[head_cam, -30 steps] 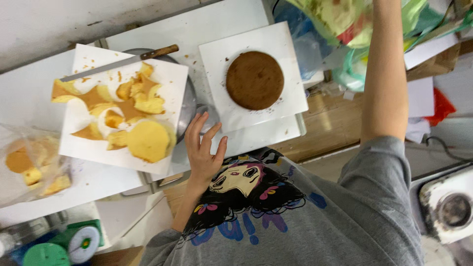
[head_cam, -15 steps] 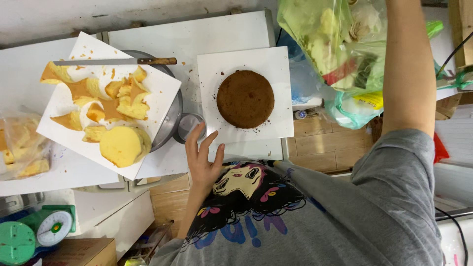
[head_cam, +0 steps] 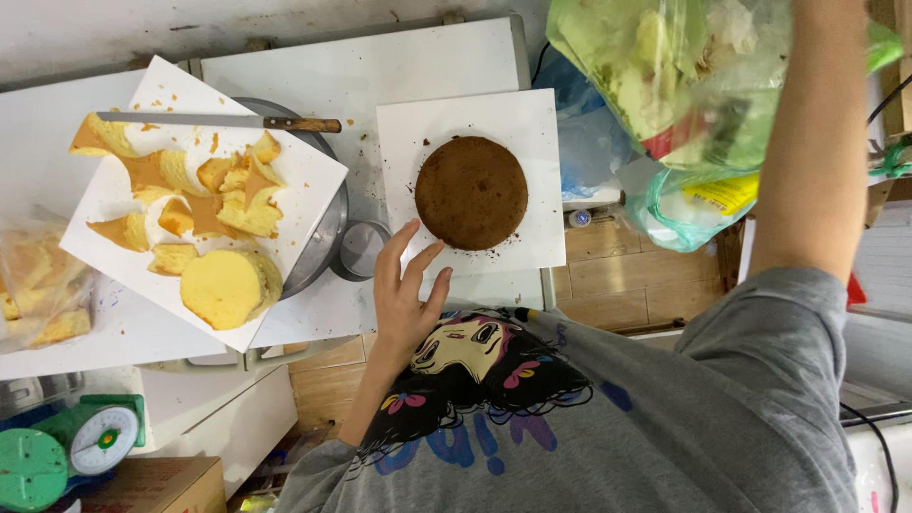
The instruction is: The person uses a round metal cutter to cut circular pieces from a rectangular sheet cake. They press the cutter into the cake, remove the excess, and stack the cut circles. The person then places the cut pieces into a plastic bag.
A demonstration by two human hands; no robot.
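- The head camera looks straight down on a white tabletop (head_cam: 427,57), with the person's grey printed T-shirt (head_cam: 617,418) filling the lower part of the view.
- The left hand (head_cam: 404,290) lies open and flat at the near edge of the tabletop, fingers spread. Its fingertips (head_cam: 410,228) rest on the corner of a square white board (head_cam: 532,123), just beside the cake.
- On that board sits a round dark brown cake (head_cam: 471,193), flat-topped and whole, with a few dark crumbs scattered around it.
- The right arm (head_cam: 807,142) reaches up and out of the top of the frame. The right hand itself is out of view, so whether it grips anything cannot be told.
- Beside that arm hangs a clear plastic bag (head_cam: 684,76) stuffed with green, yellow and pale scraps. A second clear bag (head_cam: 684,209) with yellow contents hangs just below it.
- To the left, a second square white board (head_cam: 313,171) sits tilted on top of a round metal pan (head_cam: 323,237). It carries torn yellow sponge cake trimmings (head_cam: 209,190) and one round yellow sponge piece (head_cam: 228,285).
- A long knife (head_cam: 218,121) with a wooden handle lies across the far edge of that board.
- A small round metal tin (head_cam: 361,249) stands between the pan and the left hand.
- At the far left edge a clear bag of yellow cake pieces (head_cam: 38,285) lies on the tabletop.
- A green kitchen scale (head_cam: 95,437) with a round dial stands at the lower left, below the tabletop.
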